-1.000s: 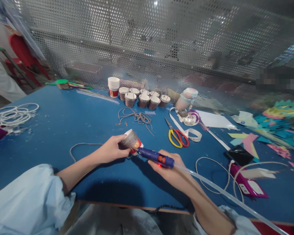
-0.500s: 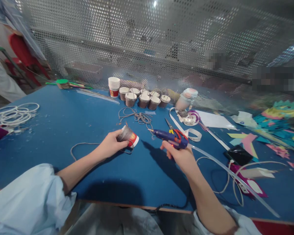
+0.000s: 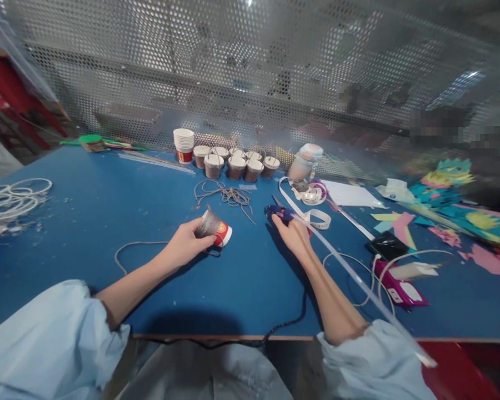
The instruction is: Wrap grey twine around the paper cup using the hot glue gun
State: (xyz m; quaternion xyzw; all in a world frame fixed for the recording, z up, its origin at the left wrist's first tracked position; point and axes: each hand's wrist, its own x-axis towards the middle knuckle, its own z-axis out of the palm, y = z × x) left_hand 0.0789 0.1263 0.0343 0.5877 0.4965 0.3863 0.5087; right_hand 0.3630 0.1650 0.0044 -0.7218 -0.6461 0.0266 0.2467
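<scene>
Your left hand [image 3: 186,241] grips a tilted paper cup [image 3: 219,228] (grey cord [image 3: 208,223] wound partway) over the blue worktop [image 3: 250,289], while your right hand [image 3: 295,236] clasps a glue gun [image 3: 280,212] just beside the white ribbon [image 3: 323,220].

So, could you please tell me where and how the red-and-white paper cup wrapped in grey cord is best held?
Probably on the cup's cord-wrapped wall, from the left, as the left hand holds it: the cup is tilted, its red-and-white end pointing right, leaving that end mostly uncovered.
</scene>
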